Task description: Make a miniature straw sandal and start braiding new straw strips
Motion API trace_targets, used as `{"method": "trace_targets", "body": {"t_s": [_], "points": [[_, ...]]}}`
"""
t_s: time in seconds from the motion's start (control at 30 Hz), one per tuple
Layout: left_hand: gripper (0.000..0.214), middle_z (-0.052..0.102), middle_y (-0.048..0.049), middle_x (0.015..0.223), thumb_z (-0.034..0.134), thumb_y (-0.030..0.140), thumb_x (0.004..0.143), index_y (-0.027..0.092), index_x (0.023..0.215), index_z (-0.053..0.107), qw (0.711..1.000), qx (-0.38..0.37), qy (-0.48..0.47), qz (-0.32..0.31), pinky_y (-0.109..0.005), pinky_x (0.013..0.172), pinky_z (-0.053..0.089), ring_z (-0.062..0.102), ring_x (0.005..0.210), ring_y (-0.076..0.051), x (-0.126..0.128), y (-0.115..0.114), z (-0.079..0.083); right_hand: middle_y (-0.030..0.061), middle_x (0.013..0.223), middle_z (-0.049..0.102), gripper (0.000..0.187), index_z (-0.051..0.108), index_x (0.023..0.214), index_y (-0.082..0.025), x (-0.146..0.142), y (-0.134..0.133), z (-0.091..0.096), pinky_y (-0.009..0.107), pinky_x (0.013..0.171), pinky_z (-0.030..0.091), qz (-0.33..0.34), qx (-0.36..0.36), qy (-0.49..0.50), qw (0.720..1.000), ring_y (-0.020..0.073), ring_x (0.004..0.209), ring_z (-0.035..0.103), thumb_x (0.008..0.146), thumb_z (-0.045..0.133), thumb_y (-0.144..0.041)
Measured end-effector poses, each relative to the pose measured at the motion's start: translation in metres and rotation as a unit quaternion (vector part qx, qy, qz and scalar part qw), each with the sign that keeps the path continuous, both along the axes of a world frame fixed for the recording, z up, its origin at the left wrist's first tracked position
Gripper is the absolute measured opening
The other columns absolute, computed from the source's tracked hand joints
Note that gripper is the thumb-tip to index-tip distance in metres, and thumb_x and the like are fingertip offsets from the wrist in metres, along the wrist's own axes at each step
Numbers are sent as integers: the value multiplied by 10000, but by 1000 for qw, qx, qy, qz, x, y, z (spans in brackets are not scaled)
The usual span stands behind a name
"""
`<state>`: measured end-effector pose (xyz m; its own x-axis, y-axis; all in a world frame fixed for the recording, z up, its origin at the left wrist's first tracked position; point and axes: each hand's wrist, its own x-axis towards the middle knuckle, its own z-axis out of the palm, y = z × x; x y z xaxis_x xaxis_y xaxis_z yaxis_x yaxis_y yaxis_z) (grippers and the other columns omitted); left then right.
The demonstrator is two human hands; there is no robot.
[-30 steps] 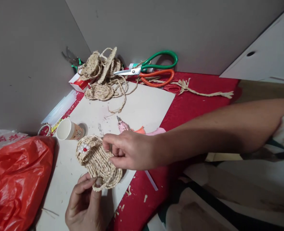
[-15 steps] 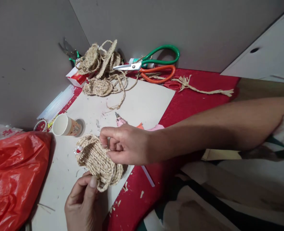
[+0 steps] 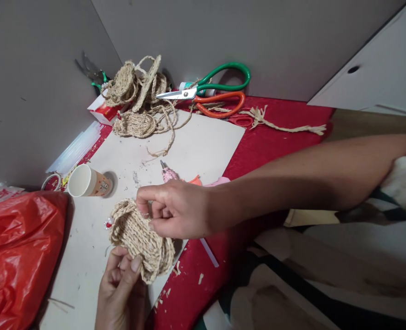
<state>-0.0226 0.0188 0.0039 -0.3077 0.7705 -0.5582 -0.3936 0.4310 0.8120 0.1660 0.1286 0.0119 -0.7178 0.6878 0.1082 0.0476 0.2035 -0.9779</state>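
A small straw slipper, woven from braided cord, is between my two hands above the white sheet. A cluster of pearly and red beads sits at its left end. My left hand pinches the slipper's lower left edge, thumb on top. From the right, my right hand reaches over with curled fingers, index finger and thumb at the upper edge; its fingertips partly hide the straw. Just beyond this hand lies a glue gun with a pink glittery front, mostly covered by the hand and forearm.
Green-and-orange-handled scissors rest near more woven straw pieces at the back. A paper cup stands left, near clear glue sticks and a red plastic bag. Pliers lean by the wall. Straw scraps dot the red cloth.
The view has shifted slightly. My left hand has moved a little further onto the slipper's edge, and the slipper has tilted slightly. My right hand stays at the upper edge.
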Motion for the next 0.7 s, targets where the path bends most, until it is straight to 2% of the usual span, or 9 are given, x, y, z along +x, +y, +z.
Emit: {"method": "trace_targets", "body": {"t_s": [0.07, 0.13, 0.27, 0.4, 0.53, 0.7], "points": [[398, 695, 6, 804, 901, 212, 520, 218, 833, 655, 1000, -8, -21, -2, -170, 635, 532, 674, 748, -126, 1, 0, 2, -103, 540, 467, 193, 417, 862, -189, 1, 1, 2, 185, 475, 302, 16, -26, -8, 1000, 38, 449, 359, 731, 510, -82], [337, 676, 13, 732, 897, 187, 522, 208, 765, 665, 999, -14, -30, -6, -156, 590, 525, 663, 683, -114, 0, 0, 3, -98, 550, 484, 196, 414, 864, -190, 2, 1, 3, 175, 462, 311, 25, -64, -7, 998, 40, 446, 376, 729, 503, -78], [291, 705, -7, 786, 897, 166, 519, 186, 687, 660, 998, -30, -44, -16, -170, 638, 551, 679, 717, -124, 0, 0, 1, -97, 561, 476, 184, 416, 852, -193, 3, 1, 7, 161, 441, 332, 28, -134, 1, 991, 42, 435, 417, 743, 517, -85], [320, 620, 50, 586, 899, 123, 495, 214, 710, 681, 996, -16, -84, 4, -137, 604, 538, 673, 663, -106, 3, 1, 1, -100, 551, 456, 160, 419, 822, -189, 2, 3, 9, 152, 425, 357, 34, -162, -21, 986, 45, 415, 458, 767, 526, -84], [315, 699, 23, 714, 856, 52, 507, 214, 716, 686, 993, -24, -103, 44, -193, 655, 569, 692, 714, -133, 2, 4, 4, -93, 512, 481, 115, 439, 862, -184, 1, 6, 9, 148, 406, 357, 39, -163, -29, 985, 70, 416, 513, 834, 547, -157], [258, 730, -20, 821, 657, -16, 681, 203, 810, 694, 989, -53, -71, 115, -223, 622, 572, 685, 697, -139, -1, 9, 8, -41, 577, 572, 122, 466, 961, -159, 1, 13, 10, 165, 408, 371, 23, -168, -4, 986, 68, 413, 517, 947, 432, -275]]}}
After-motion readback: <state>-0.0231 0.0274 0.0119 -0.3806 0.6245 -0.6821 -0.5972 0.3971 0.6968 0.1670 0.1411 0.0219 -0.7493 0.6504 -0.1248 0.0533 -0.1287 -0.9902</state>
